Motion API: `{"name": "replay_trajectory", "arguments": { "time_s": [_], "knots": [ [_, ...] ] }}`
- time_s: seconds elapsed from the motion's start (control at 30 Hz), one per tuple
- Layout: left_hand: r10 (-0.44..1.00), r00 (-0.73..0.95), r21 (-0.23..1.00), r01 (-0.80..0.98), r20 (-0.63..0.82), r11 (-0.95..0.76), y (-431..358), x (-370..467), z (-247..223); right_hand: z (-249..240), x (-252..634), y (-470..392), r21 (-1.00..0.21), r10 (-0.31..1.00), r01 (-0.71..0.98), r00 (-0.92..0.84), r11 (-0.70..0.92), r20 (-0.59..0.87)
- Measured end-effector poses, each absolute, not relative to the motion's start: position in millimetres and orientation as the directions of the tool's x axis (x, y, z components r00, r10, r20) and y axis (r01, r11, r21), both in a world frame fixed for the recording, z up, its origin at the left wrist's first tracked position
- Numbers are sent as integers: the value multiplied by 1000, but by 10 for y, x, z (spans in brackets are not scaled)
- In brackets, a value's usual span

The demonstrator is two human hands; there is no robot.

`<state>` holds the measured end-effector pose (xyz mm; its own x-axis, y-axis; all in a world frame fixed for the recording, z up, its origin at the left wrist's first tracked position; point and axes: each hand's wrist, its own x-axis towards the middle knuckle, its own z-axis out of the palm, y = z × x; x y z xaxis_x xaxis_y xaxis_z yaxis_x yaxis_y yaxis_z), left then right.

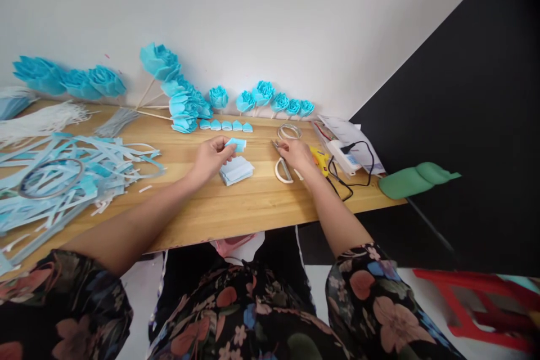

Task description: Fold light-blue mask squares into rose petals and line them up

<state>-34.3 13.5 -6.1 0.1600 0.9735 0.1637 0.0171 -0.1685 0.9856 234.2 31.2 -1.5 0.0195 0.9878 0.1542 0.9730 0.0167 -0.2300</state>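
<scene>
My left hand (212, 156) pinches a small light-blue cloth piece (237, 145) between thumb and fingers, above the wooden table. Just below it lies a stack of pale blue cloth pieces (237, 171). Over to the right, my right hand (295, 155) is closed at the blade end of a pair of scissors (284, 173). Their white handle loops point toward me and are partly under my wrist. A row of folded blue pieces (226, 125) lies behind my left hand.
Blue cloth flowers (264, 91) on sticks lean on the wall. At left spreads a heap of blue and white strips (80, 174). A wire coil (289, 131), yellow glue gun (319, 160), white power strip (345, 158) with black cord and green bottle (407, 181) are at right.
</scene>
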Motion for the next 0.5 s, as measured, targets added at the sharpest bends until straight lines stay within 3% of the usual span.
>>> {"name": "replay_trajectory", "arguments": {
  "time_s": [0.2,0.5],
  "knots": [
    [970,164,982,24,182,-188,133,-343,-56,-83,2243,374,-205,974,978,83,-39,209],
    [970,161,981,30,184,-191,157,-353,-86,-192,2352,374,-349,962,934,160,-75,222]
  ]
}}
